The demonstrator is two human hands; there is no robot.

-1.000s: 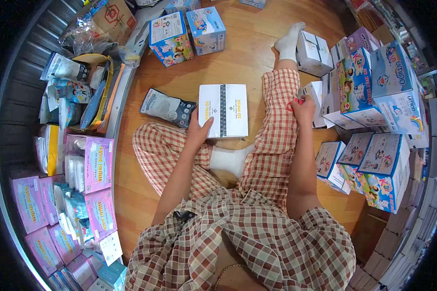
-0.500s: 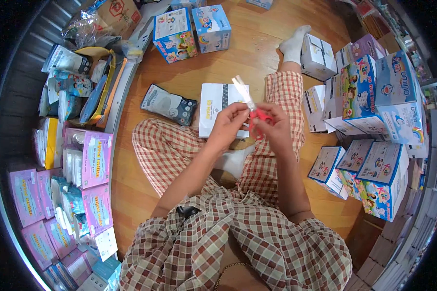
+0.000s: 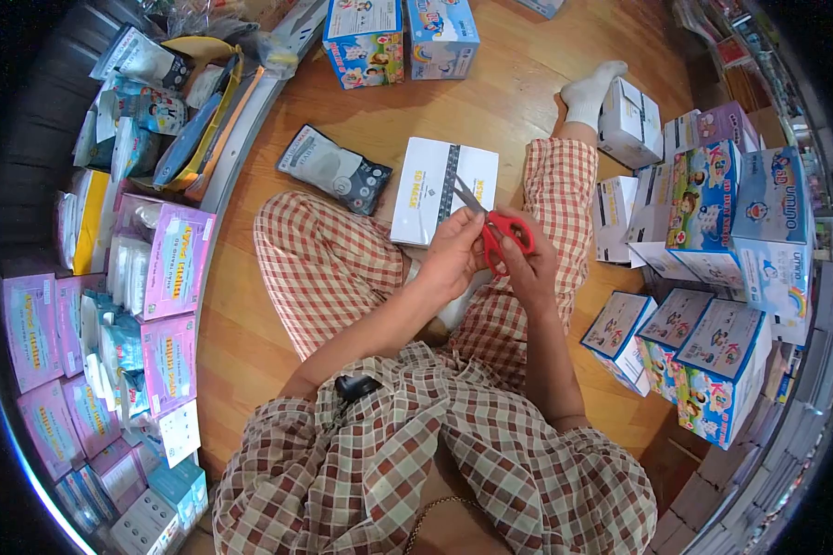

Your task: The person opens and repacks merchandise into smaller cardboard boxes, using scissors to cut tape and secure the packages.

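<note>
Together, both hands (image 3: 491, 254) grip red scissors (image 3: 502, 233) above the lap.

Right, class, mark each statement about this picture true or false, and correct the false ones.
1. Both hands hold red-handled scissors. True.
2. The white box lies on a table. False: it lies on the wooden floor, ahead of the knees.
3. The left hand and right hand are close together at the scissors. True.
4. The dark pouch sits on top of the white box. False: it lies beside it, on the floor.
5. The person wears black socks. False: the sock is white.
</note>
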